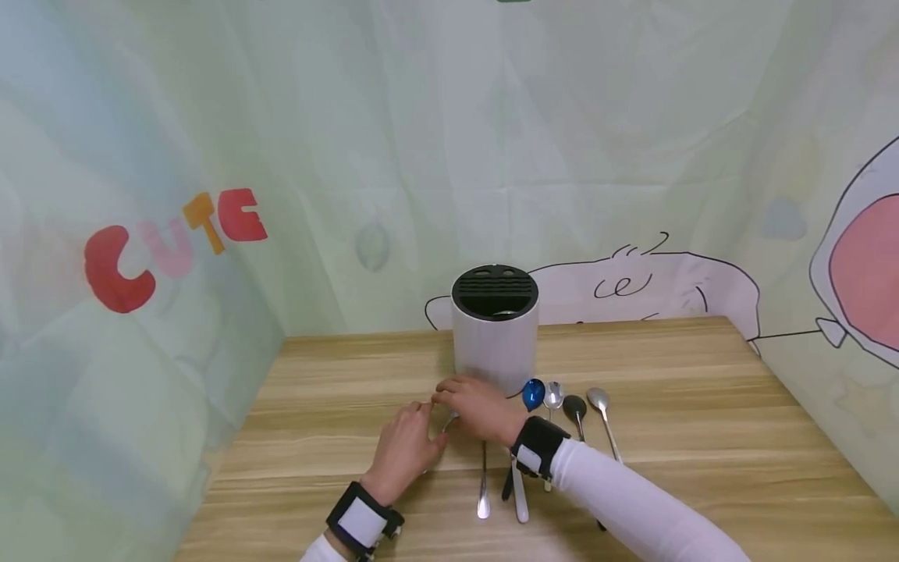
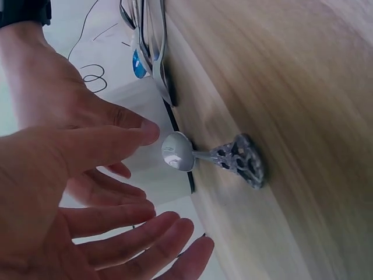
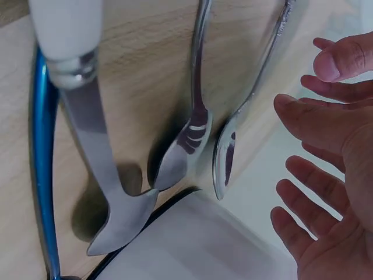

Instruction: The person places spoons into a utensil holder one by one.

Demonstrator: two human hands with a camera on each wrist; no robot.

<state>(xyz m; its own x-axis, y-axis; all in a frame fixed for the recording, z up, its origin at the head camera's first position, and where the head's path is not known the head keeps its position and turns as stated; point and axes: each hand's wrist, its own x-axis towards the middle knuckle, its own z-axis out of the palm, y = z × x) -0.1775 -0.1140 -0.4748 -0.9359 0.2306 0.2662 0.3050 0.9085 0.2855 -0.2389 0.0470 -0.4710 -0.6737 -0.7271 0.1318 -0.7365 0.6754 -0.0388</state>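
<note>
My left hand (image 1: 403, 446) is over the table left of the white holder, fingers loosely spread and nothing held. Beside its thumb, in the left wrist view, lies a small silver spoon (image 2: 178, 153) with an openwork, ornate handle end (image 2: 240, 162). My right hand (image 1: 479, 407) reaches across in front of the holder, its fingers close to the left hand's fingertips. In the right wrist view its fingers (image 3: 309, 233) are relaxed and parted, with no utensil between them. A silver spoon with a patterned handle (image 3: 224, 157) lies nearest that hand.
The white cylindrical utensil holder (image 1: 495, 351) with a black slotted top stands at the table's back. Right of the hands lie a blue spoon (image 1: 533, 394), a black spoon (image 1: 574, 407), silver spoons and a white-handled utensil (image 1: 519, 496). A printed curtain (image 1: 435, 156) hangs behind.
</note>
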